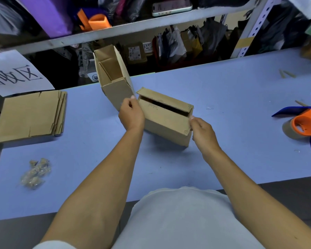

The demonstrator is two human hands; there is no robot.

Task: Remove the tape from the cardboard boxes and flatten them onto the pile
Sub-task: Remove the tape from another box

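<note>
On the counter: the blue counter [223, 90] carries two cardboard boxes, a pile and a wad of pulled tape.
Box in hand: you hold the nearer cardboard box [164, 121] between both hands at centre, lifted or tipped off the counter, its top flaps parted along a dark slot.
Left grip: your left hand [131, 114] is curled round the box's left end, fingertips pinching at the upper corner.
Right grip: your right hand [202, 131] pinches the right end edge near the top corner, fingers curled.
Key relation: the box's long axis runs from upper left to lower right, straight between your two hands, so each hand has one end; neither is nearer.
Second box: the open upright box [113, 78] stands just behind your left hand, leaning, touching or nearly touching the held one; I cannot tell which.
Pile: the flattened cardboard pile [29, 115] lies well to your left.
Tape wad: the crumpled tape [35, 174] sits near the front left edge.
Tape dispenser: the orange-and-blue tape dispenser [302, 123] rests far right.
Judgement: no tape is visible on the held box, so collapsing looks next; travel to the pile is leftward.
</note>
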